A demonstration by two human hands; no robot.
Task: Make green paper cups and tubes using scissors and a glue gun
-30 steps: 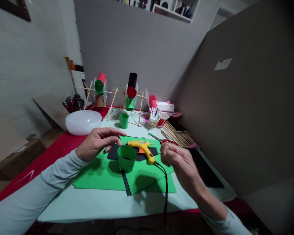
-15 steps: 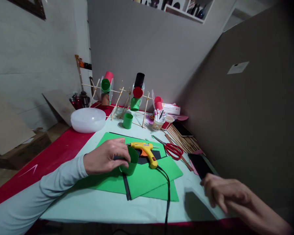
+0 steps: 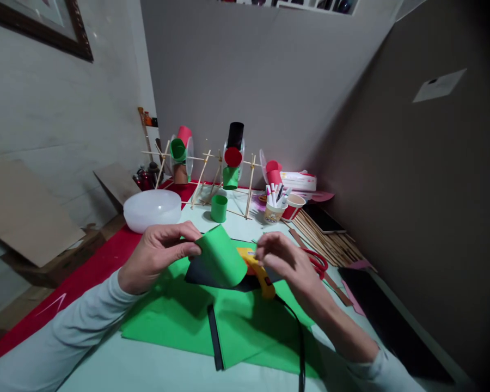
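Observation:
A green paper tube (image 3: 221,257) is tilted in the air over the work sheets, its rim pinched between the thumb and fingers of my left hand (image 3: 157,253). My right hand (image 3: 283,261) hovers just right of the tube with curved fingers, thumb apart, and nothing visible in it. Between the two, partly hidden, a yellow hot glue gun (image 3: 264,280) lies with its cord trailing toward me. Under these are green foam sheets (image 3: 175,310), a dark sheet (image 3: 204,276) and a narrow black strip (image 3: 215,337). Red-handled scissors (image 3: 318,262) are partly covered by my right hand.
Behind stands a stick frame (image 3: 196,179) carrying wheels of coloured tubes, with a small green cup (image 3: 219,209) before it. A clear plastic bowl (image 3: 152,210) sits left. A marker cup (image 3: 274,211), a red paper cup (image 3: 294,207) and wooden sticks (image 3: 330,239) lie right.
My left hand has raised the green tube and turned it onto its side. My right hand has come in from the far right to beside the tube. The view has shifted slightly.

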